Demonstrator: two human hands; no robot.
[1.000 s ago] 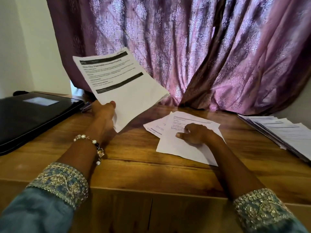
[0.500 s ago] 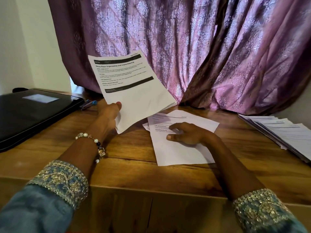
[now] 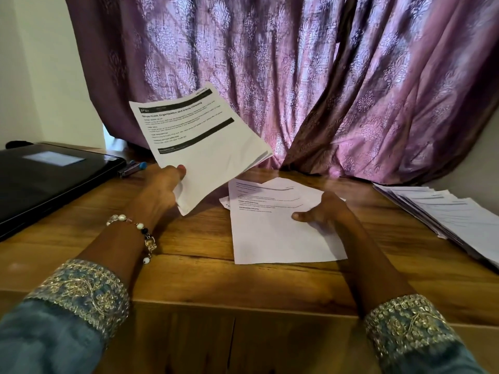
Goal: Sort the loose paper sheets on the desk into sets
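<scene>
On desk point(image 3: 189, 273), white printed sheets point(image 3: 283, 233), slightly fanned

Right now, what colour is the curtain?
Purple curtain with a pale floral pattern; head view.

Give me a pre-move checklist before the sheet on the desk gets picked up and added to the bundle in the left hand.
1. Left hand grips the held bundle firmly: ok.
2. Right hand has the top sheet pinched at its edge: ok.
3. Only one sheet caught: cannot tell.
4. Top sheet belongs with the bundle: cannot tell, print too small.
5. Sheets underneath left on the desk: ok.
6. Fanned stack at right lies apart from the move: ok.
</scene>
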